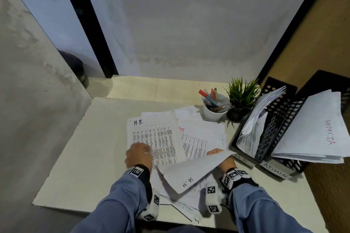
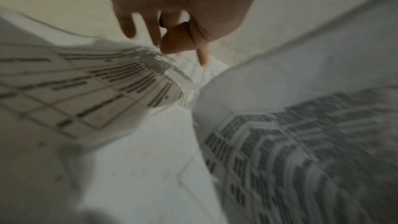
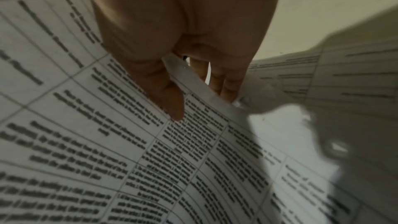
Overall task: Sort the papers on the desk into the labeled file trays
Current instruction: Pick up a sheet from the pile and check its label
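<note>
My left hand [image 1: 139, 154] rests with its fingertips on a printed table sheet marked "H.R" [image 1: 157, 134] that lies flat on the desk; in the left wrist view the index fingertip [image 2: 202, 59] touches that sheet [image 2: 86, 83]. My right hand [image 1: 217, 155] pinches another "H.R" sheet [image 1: 189, 172] lifted off the pile, with the thumb [image 3: 172, 105] on its printed side [image 3: 107, 142] and the fingers behind. Two black mesh trays stand at the right: the H.R tray [image 1: 244, 160] and the ADMIN tray [image 1: 274, 171], both with papers in them.
More loose papers [image 1: 204, 134] fan out across the middle of the desk, one with red "Admin" writing [image 1: 180, 129]. A white pen cup [image 1: 215, 113] and a small potted plant [image 1: 240, 98] stand behind them. Walls close in at the back and left.
</note>
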Demonstrator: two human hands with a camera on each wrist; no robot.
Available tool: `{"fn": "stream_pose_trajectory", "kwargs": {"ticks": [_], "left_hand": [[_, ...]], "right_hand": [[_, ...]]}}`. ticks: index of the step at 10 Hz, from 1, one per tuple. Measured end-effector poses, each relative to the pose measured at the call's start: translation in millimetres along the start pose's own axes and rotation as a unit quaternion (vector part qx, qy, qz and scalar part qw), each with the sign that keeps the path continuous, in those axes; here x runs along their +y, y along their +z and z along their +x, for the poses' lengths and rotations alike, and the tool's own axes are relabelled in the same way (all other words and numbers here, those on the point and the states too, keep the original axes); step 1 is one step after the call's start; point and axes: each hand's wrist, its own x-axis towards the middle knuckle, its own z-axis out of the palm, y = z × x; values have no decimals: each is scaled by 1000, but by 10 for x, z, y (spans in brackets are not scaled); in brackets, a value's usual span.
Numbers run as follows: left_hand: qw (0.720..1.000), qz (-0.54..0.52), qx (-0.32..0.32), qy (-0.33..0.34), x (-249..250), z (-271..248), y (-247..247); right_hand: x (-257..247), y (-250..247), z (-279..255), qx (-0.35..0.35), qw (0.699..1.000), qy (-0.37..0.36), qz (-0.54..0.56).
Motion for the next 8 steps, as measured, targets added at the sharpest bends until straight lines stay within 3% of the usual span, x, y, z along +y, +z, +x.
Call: {"fn": "stream_pose_trajectory", "kwargs": {"ticks": [1, 2, 3, 4, 5, 7, 8], "left_hand": [[994, 3, 25, -108, -144, 174, -93], [989, -80, 8, -121, -249, 246, -161], [996, -80, -10, -23, -235, 189, -191], [984, -162, -77, 11, -232, 142, -103], [973, -204, -112, 9, -184, 67, -21], [945, -266, -189, -29, -118, -39, 92], [940, -246, -232, -51, -36, -63, 67]], "right_hand": [[-16, -38, 32, 43, 999, 17, 19], [30, -5, 150, -3, 1000, 1, -25], [91, 27, 211, -29, 998, 42, -31], [55, 48, 20, 8, 989, -56, -140], [17, -15, -68, 17, 980, -67, -188], [44, 31, -116, -5, 986, -63, -154], [-25, 19, -305, -16, 993, -70, -94]]}}
